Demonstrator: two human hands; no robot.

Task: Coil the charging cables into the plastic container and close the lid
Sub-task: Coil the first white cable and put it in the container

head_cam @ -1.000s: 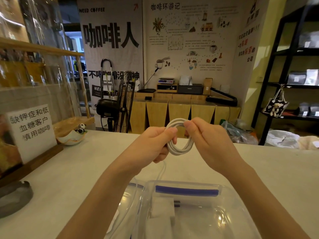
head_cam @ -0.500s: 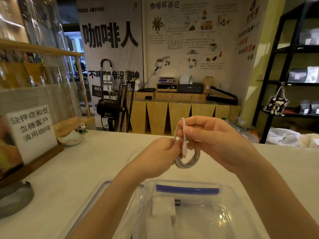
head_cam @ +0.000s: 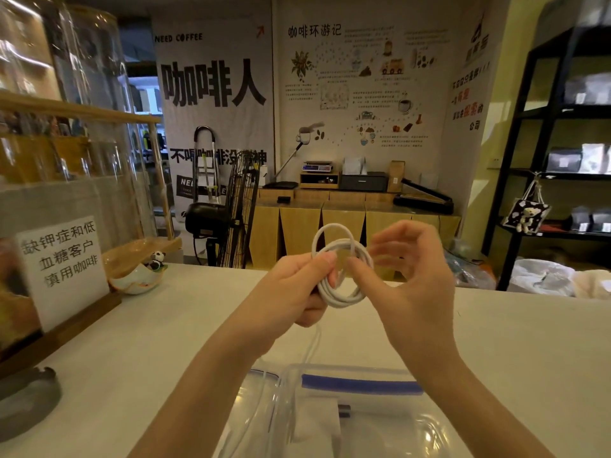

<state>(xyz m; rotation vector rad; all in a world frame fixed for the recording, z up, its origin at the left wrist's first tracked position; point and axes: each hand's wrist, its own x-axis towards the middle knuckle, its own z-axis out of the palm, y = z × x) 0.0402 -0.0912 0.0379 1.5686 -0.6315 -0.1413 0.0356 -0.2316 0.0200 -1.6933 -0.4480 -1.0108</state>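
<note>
White cable (head_cam: pixel 342 294), coiled upright, loops facing the camera, tail hanging toward the container (head_cam: pixel 363 421) below. Left hand (head_cam: pixel 297 285) pinches coil; right hand (head_cam: pixel 413 276) beside it, fingers loosely spread, holding nothing.

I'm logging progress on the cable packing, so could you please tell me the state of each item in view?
White cable: mostly coiled, held above the counter, a loose tail hanging toward the container.
Left hand: pinching the coil.
Right hand: fingers spread beside the coil, grip unclear.
Plastic container: open, white charger inside.
Lid: off, lying left of the container.
</note>
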